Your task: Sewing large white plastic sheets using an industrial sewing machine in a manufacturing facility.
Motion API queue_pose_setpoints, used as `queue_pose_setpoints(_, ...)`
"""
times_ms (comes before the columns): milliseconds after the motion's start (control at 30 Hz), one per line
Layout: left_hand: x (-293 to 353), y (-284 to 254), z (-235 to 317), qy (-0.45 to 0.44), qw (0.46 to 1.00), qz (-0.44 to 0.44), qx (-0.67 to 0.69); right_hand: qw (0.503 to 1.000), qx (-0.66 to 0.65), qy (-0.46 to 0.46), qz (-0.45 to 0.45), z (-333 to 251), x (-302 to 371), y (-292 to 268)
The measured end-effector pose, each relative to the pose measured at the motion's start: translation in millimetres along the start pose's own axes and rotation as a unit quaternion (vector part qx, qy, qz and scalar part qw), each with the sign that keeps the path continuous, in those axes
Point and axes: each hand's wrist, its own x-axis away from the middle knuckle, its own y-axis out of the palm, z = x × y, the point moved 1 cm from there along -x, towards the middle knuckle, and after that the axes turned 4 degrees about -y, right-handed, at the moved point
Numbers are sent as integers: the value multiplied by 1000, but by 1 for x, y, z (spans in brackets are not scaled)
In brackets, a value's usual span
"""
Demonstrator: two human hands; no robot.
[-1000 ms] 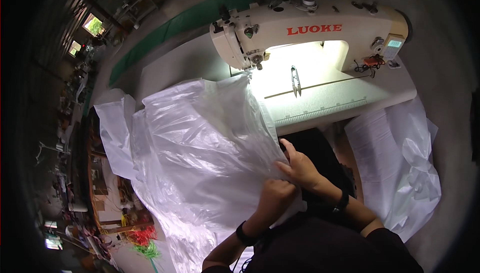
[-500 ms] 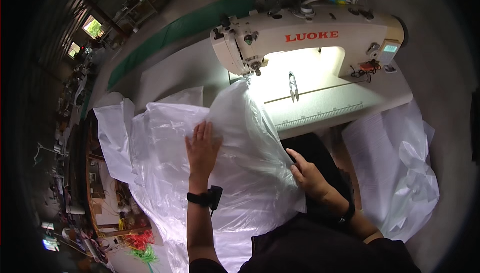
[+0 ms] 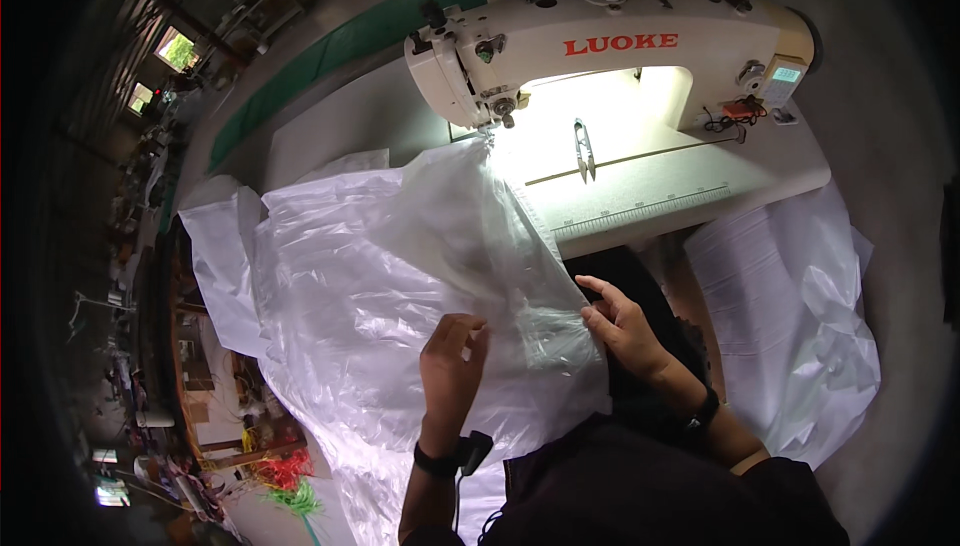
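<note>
A large sheet of thin white plastic (image 3: 330, 276) spreads before me, wrinkled and partly see-through. Its upper corner runs under the needle end of a white sewing machine (image 3: 640, 16). My left hand (image 3: 453, 366) is over the sheet's lower middle, its fingers curled in toward the thumb; whether they pinch any plastic I cannot make out. At the sheet's right edge, my right hand (image 3: 628, 334) pinches the border with the thumb, and the index finger is raised apart. Small creases gather at that grip.
Thread snips (image 3: 584, 151) lie on the lit machine bed (image 3: 680, 176). More white sheeting (image 3: 780, 316) hangs at the right of the machine. Red strands (image 3: 285, 468) and green strands (image 3: 298, 498) are at the lower left. A long green strip (image 3: 330, 66) stretches behind.
My left hand has come down and right, its flat fingers now curled. My right hand has stayed at the sheet's edge, shifting slightly. The view has tilted a little.
</note>
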Motion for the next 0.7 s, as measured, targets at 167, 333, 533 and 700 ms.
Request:
queue_pose_setpoints(167,14,41,11,-49,990,-130,-29,998,26,4,-49,10,3,3)
queue_pose_setpoints(333,18,30,-3,-109,937,16,333,987,-86,96,-93,7,14,0)
queue_pose_setpoints(533,-6,-34,26,-73,846,73,523,990,-126,51,-38,17,11,8)
queue_pose_setpoints(700,1,-22,49,150,969,-194,7,992,-98,46,-56,-6,18,8)
